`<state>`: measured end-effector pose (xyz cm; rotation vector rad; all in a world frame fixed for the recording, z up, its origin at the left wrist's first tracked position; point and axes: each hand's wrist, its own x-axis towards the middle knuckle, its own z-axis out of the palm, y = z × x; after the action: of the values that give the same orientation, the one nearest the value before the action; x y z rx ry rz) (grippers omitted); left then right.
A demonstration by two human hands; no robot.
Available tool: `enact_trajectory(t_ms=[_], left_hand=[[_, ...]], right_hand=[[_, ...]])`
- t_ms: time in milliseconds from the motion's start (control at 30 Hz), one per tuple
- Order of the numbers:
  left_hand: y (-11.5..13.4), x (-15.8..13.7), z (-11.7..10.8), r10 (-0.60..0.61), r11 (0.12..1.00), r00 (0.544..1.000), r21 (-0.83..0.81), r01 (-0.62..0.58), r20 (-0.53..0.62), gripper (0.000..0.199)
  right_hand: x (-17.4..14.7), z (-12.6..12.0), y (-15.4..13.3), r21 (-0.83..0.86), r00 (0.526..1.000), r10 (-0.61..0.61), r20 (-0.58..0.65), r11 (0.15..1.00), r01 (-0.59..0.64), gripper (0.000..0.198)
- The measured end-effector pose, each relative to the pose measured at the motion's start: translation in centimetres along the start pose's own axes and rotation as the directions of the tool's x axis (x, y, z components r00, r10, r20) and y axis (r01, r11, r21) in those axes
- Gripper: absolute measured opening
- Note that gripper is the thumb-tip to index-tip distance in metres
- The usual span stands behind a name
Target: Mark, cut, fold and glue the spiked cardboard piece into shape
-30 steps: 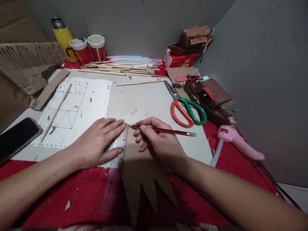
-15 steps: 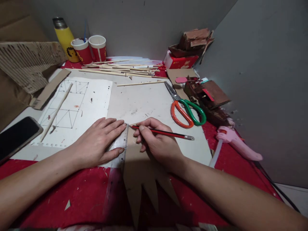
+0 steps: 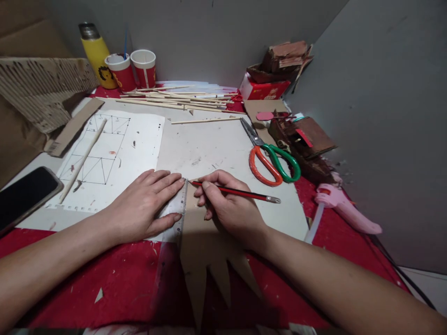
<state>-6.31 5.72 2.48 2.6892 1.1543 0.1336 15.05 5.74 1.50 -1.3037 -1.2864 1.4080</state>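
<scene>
My left hand (image 3: 146,202) lies flat, fingers stretched out, pressing on a clear plastic ruler (image 3: 182,209). The ruler runs along the left edge of a brown cardboard piece (image 3: 206,249), whose near end is cut into long points. In my right hand (image 3: 233,202) is a red and black pencil (image 3: 240,191), pinched between thumb and fingers. The pencil's tip meets the cardboard close to the ruler's far end. Part of the cardboard is hidden under my right hand.
Scissors (image 3: 270,156) with orange and green handles lie beyond my right hand. A pink glue gun (image 3: 345,209) rests at the right. On the left are a phone (image 3: 30,197) and a drawn paper sheet (image 3: 139,144). Thin wooden sticks (image 3: 174,100) and paper cups (image 3: 144,70) stand behind.
The view has shifted very slightly. Both hands, the ruler and the pencil keep nearly the same places.
</scene>
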Motion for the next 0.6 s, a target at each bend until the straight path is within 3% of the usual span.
enact_trajectory(t_ms=[300, 600], left_hand=[[-0.02, 0.0, -0.02, 0.004, 1.0, 1.0, 0.003, -0.004, 0.0, 0.064], [-0.02, 0.05, 0.12, -0.002, 1.0, 1.0, -0.014, 0.002, -0.007, 0.063]], right_hand=[[0.04, 0.01, -0.21, -0.008, 1.0, 0.016, 0.01, 1.0, -0.016, 0.009], [0.0, -0.13, -0.66, 0.071, 0.992, 0.121, 0.044, 0.99, -0.124, 0.013]])
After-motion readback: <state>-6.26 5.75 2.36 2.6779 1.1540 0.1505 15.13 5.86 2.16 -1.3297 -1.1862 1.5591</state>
